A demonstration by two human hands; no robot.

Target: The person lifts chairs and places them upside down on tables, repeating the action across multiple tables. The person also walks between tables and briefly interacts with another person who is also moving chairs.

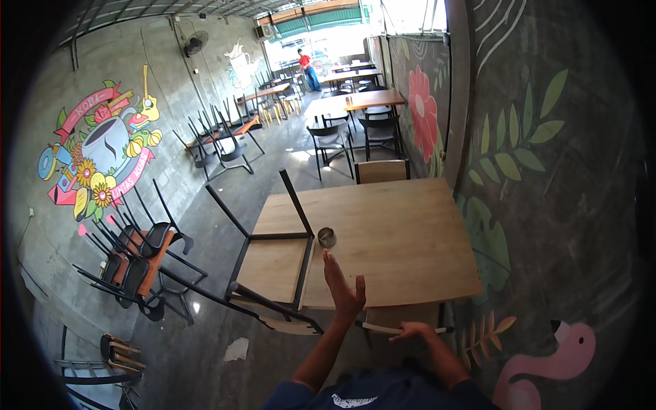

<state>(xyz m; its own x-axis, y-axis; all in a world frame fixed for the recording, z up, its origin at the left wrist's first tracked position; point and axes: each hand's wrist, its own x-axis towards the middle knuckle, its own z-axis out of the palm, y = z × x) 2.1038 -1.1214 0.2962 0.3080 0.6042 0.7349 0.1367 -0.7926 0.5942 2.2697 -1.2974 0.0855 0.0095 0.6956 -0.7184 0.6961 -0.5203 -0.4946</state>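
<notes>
My left hand point(344, 289) is raised above the near edge of a wooden table point(405, 241), thumb apart from the fingers and nothing in it. Just beyond its fingertips a small round metal tin or ashtray point(326, 237) sits on the tabletop. With its seat down and dark metal legs up, a chair point(302, 274) lies over the table's left end. My right hand point(417, 330) grips the top of the backrest of another wooden chair point(382, 326), which stands at the table's near side, its seat partly under the tabletop.
A painted wall point(543, 215) runs close along the right. At the left, black chairs point(134, 274) are upturned on an orange-brown table point(160, 251). A wooden chair point(383, 171) stands at the table's far side. Farther back are more tables point(374, 98) and a person in red point(309, 69).
</notes>
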